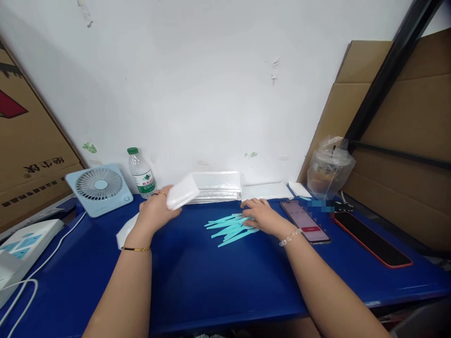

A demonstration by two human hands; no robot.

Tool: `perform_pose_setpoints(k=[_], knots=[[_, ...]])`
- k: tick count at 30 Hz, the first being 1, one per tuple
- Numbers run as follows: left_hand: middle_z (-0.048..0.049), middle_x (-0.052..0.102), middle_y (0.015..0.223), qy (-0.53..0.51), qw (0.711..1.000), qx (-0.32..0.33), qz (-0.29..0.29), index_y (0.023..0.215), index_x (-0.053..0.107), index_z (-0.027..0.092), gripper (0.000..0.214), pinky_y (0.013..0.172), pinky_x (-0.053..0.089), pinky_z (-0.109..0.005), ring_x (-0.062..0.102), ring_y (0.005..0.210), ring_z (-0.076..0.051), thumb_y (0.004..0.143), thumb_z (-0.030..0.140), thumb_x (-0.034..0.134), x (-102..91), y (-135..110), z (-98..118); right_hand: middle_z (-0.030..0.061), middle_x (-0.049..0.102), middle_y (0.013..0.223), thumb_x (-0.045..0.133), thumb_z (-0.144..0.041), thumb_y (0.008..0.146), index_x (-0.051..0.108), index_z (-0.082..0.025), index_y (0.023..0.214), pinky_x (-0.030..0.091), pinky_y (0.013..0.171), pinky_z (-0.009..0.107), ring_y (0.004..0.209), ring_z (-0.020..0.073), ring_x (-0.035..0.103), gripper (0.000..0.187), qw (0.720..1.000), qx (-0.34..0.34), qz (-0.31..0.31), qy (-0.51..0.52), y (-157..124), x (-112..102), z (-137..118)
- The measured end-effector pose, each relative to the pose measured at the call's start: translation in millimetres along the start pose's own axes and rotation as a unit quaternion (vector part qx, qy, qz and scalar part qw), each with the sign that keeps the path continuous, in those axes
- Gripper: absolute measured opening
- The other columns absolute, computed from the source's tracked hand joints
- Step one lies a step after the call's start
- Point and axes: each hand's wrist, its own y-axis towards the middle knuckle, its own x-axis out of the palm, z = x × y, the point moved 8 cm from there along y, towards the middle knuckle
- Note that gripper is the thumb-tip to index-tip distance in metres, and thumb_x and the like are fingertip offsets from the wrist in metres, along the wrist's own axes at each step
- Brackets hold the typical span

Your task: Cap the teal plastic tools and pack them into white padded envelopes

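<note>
My left hand (157,209) is closed around a small white pouch (183,193) and holds it tilted just above the blue table (197,277). My right hand (262,215) lies on the right end of a pile of several teal plastic sticks (229,228), its fingers curled onto them. Behind both hands a stack of white pouches (216,187) rests flat against the wall. Another white pouch (124,231) lies under my left wrist.
A pale blue desk fan (99,188) and a water bottle (141,174) stand at the back left. Two phones (306,221) (372,239) lie at right, beside a bagged drink cup (329,171). Cardboard boxes flank both sides. A white power strip (21,244) sits far left.
</note>
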Motion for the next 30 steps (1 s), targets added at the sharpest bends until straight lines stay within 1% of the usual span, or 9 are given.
perform_pose_setpoints(k=[4,7,9,12,17,20,23,26,30], knots=[[-0.0149,0.048,0.132,0.148,0.957,-0.005,-0.249,0.134,0.041,0.031,0.101,0.096,0.031,-0.056,0.043,0.121,-0.04,0.041,0.048,0.077,56.8,-8.6,-27.9,0.006,0.048,0.132,0.061,-0.04,0.081,0.056,-0.031,0.12,0.03,0.098,0.044,0.12,0.0258,0.043,0.04,0.994,0.016,-0.051,0.1,-2.0,11.4,1.8],[-0.0172,0.024,0.148,0.1,0.947,0.008,-0.305,0.141,0.029,0.03,0.108,0.101,0.021,-0.06,0.02,0.134,-0.042,0.047,0.064,0.069,77.2,-14.4,-36.1,0.0067,0.026,0.15,0.064,-0.058,0.071,0.024,-0.033,0.144,0.016,0.108,0.049,0.137,0.0302,0.021,0.087,0.982,0.018,-0.084,0.165,1.5,25.9,-0.7],[-0.0152,0.016,0.151,0.07,0.949,0.005,-0.309,0.141,0.031,0.032,0.099,0.1,0.014,-0.065,0.007,0.137,-0.042,0.054,0.07,0.061,82.3,-15.2,-39.8,0.0047,0.014,0.154,0.062,-0.063,0.069,0.017,-0.034,0.145,0.009,0.111,0.05,0.14,0.0314,0.009,0.093,0.976,0.017,-0.113,0.186,3.2,37.6,-1.5],[-0.0163,0.023,0.149,0.027,0.961,-0.01,-0.275,0.134,0.044,0.031,0.095,0.098,0.01,-0.068,0.008,0.136,-0.044,0.049,0.067,0.068,78.7,-11.0,-39.4,0.0032,0.015,0.153,0.059,-0.061,0.074,0.025,-0.033,0.143,0.011,0.112,0.048,0.14,0.0303,0.008,0.082,0.968,0.006,-0.142,0.207,0.4,46.8,-4.6],[-0.0146,0.057,0.124,-0.121,0.989,0.038,-0.082,0.113,0.062,0.025,0.068,0.099,0.03,-0.051,0.045,0.121,-0.037,0.053,0.057,0.072,53.1,-5.5,7.5,0.0061,0.025,0.151,0.064,-0.055,0.073,0.035,-0.03,0.14,0.025,0.109,0.048,0.137,0.034,0.02,0.078,0.968,0.019,-0.161,0.19,-13.2,38.6,-15.9],[-0.0087,0.066,0.102,-0.206,0.958,0.151,-0.128,0.102,0.066,0.025,0.039,0.082,0.044,-0.034,0.061,0.092,-0.025,0.071,0.048,0.061,74.6,-24.4,63.6,0.0098,0.041,0.141,0.057,-0.049,0.082,0.044,-0.026,0.136,0.035,0.102,0.044,0.128,0.0309,0.039,0.061,0.976,0.007,-0.115,0.183,-12.5,23.7,-19.8],[-0.0058,0.065,0.084,-0.159,0.953,0.202,-0.162,0.092,0.068,0.024,0.026,0.067,0.043,-0.029,0.059,0.076,-0.022,0.075,0.041,0.058,103.1,-42.1,97.3,0.0098,0.06,0.114,0.05,-0.033,0.088,0.061,-0.021,0.116,0.043,0.09,0.036,0.103,0.0227,0.056,0.033,0.983,0.026,-0.014,0.183,-3.8,10.5,-4.8],[-0.0046,0.063,0.078,-0.126,0.958,0.183,-0.182,0.08,0.066,0.023,0.016,0.06,0.039,-0.027,0.057,0.071,-0.02,0.073,0.035,0.058,122.4,-45.8,103.3,0.0057,0.062,0.091,0.054,-0.024,0.083,0.068,-0.019,0.093,0.046,0.076,0.03,0.082,0.0175,0.058,0.018,0.978,0.079,0.023,0.192,4.4,17.9,18.7],[-0.0031,0.064,0.071,-0.15,0.959,0.143,-0.195,0.073,0.064,0.022,0.013,0.054,0.036,-0.026,0.056,0.062,-0.018,0.074,0.032,0.056,128.3,-41.4,98.2,0.002,0.059,0.082,0.062,-0.028,0.075,0.067,-0.017,0.079,0.044,0.064,0.024,0.07,0.013,0.055,0.012,0.959,0.118,-0.002,0.259,11.0,38.4,35.8]])
